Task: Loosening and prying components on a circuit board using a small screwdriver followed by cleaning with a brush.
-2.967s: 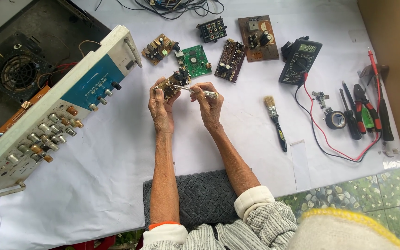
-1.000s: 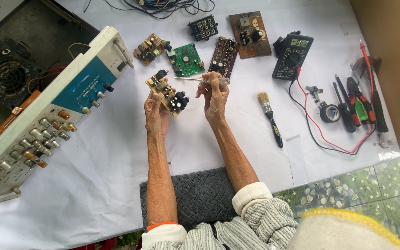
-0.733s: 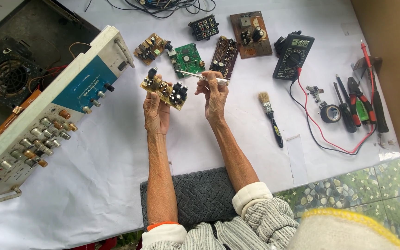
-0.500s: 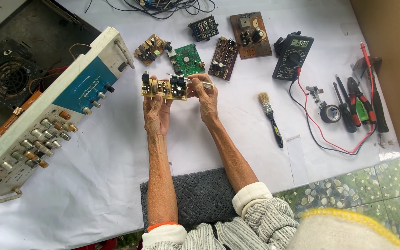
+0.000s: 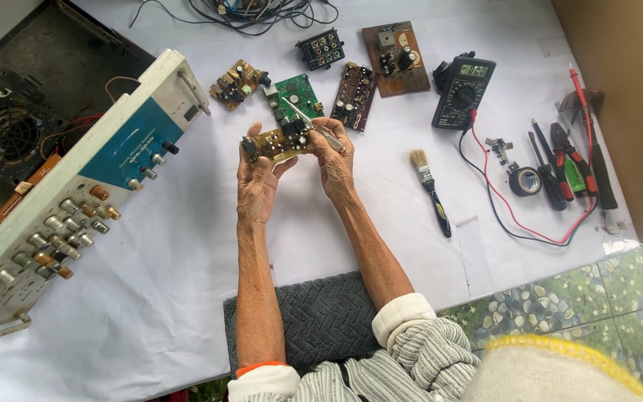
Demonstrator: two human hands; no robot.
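Small brown circuit board [image 5: 280,143] pinched at its left end by the left hand [image 5: 257,186]; right hand [image 5: 334,155] grips a metal probe [image 5: 308,123] over the board, above the counter [image 5: 187,283]

A multimeter [image 5: 461,91] lies far right of centre on the tabletop [image 5: 150,313], its small greyish rectangular screen [image 5: 474,71] at its far end; at far left, the panel [image 5: 76,197] bears a blue rectangular label [image 5: 132,145] on its white face.

Matt white cloth [image 5: 351,223], bristly brush [image 5: 429,190]
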